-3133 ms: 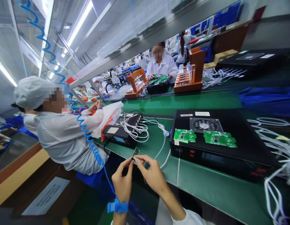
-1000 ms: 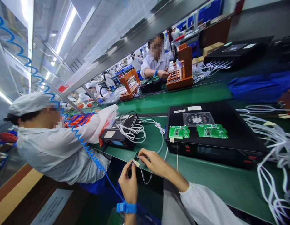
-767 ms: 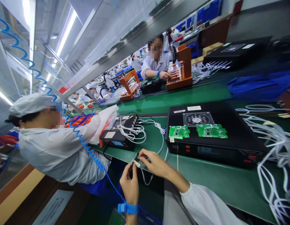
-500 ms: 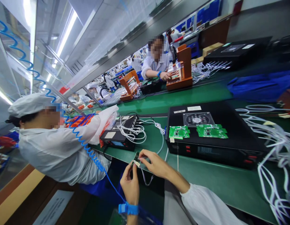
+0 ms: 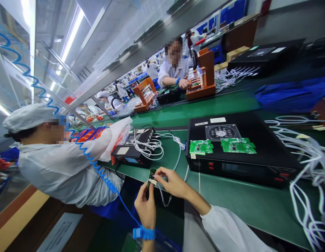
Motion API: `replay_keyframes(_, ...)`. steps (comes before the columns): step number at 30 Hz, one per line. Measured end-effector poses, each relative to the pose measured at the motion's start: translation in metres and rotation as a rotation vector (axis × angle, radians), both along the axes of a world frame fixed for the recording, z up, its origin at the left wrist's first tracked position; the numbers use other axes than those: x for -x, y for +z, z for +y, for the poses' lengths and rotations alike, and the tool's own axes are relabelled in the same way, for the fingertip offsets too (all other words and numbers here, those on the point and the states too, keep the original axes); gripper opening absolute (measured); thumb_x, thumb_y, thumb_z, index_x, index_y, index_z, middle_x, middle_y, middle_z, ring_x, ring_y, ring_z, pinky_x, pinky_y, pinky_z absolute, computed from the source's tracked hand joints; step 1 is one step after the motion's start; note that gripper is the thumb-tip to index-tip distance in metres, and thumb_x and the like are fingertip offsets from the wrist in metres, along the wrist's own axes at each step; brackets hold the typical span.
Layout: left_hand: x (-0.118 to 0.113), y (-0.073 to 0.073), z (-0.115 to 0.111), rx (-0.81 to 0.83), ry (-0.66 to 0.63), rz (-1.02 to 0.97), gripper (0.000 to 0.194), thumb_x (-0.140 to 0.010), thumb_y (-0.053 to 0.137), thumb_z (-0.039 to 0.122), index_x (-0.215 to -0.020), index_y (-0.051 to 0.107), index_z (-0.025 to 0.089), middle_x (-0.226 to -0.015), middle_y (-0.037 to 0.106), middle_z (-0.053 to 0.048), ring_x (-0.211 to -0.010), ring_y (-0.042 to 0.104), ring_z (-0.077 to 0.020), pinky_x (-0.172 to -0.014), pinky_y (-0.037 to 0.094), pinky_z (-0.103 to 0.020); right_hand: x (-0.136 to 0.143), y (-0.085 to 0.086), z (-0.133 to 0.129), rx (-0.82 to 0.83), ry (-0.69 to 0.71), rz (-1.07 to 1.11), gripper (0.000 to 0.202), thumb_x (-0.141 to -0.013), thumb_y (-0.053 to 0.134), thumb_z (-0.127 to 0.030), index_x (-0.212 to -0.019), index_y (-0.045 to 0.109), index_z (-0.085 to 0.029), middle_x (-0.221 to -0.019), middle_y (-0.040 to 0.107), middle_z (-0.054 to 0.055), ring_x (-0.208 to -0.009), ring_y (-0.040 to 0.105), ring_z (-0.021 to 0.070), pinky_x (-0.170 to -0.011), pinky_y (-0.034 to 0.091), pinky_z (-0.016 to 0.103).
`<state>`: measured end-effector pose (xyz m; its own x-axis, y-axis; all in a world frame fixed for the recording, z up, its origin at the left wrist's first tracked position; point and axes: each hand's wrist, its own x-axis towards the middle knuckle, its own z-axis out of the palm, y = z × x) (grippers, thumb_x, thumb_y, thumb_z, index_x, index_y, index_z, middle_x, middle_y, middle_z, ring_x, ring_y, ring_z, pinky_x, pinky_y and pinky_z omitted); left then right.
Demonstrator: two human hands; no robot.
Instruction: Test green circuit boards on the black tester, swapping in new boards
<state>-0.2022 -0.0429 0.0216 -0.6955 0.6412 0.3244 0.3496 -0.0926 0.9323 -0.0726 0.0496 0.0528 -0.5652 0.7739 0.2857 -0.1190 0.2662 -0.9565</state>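
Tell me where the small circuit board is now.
In the head view, the small circuit board sits low and centre, pinched between the left hand and right hand, at the green table's near edge.

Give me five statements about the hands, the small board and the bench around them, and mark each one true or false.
1. Both hands pinch one small green board: the left hand from below, the right hand from the right. True.
2. The small green board lies flat on the green bench. False: it is held up at the near edge of the green bench.
3. A blue wrist strap sits on the left wrist, with a blue coiled cord running up from it. True.
4. Two green circuit boards lie on top of the large black unit. True.
5. The small black box has no cables. False: white cables are plugged into it.
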Motion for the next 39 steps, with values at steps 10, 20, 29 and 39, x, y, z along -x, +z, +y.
replay_keyframes(10,-0.001,0.009,-0.001,-0.013,-0.045,0.15,0.029,-0.08,0.075,0.041,-0.097,0.078,0.018,-0.095,0.076,-0.008,-0.092,0.071,-0.0231,-0.087,0.058,-0.034,-0.004,0.002,0.003,-0.018,0.012,0.01,0.019,-0.093,0.057,-0.032,-0.089,0.067,-0.016,-0.087,0.071,0.003,-0.086,0.065,0.0163,-0.077,0.048,0.025)
replay_keyframes(20,0.005,0.016,-0.003,-0.012,-0.13,0.367,0.022,-0.087,0.069,0.037,-0.099,0.079,0.021,-0.096,0.075,-0.008,-0.089,0.07,-0.0221,-0.084,0.056,-0.033,0.002,-0.004,0.008,0.032,0.035,-0.003,0.021,-0.09,0.058,-0.032,-0.087,0.071,-0.015,-0.086,0.074,0.004,-0.082,0.066,0.0171,-0.076,0.05,0.026)
replay_keyframes(29,0.021,0.014,0.002,0.008,-0.21,0.496,0.02,-0.091,0.065,0.03,-0.105,0.077,0.022,-0.097,0.075,-0.008,-0.09,0.07,-0.0211,-0.083,0.056,-0.032,0.018,-0.012,0.023,0.154,0.128,0.006,0.026,-0.086,0.059,-0.033,-0.082,0.072,-0.011,-0.076,0.073,0.006,-0.066,0.061,0.0151,-0.064,0.047,0.025)
replay_keyframes(39,0.059,0.003,0.026,-0.004,-0.209,0.62,0.021,-0.092,0.063,0.03,-0.104,0.077,0.021,-0.095,0.076,-0.009,-0.089,0.072,-0.0212,-0.08,0.059,-0.033,0.059,-0.019,0.04,0.128,0.007,-0.144,0.026,-0.086,0.055,-0.028,-0.075,0.071,-0.011,-0.071,0.072,0.007,-0.064,0.062,0.0161,-0.061,0.044,0.024)
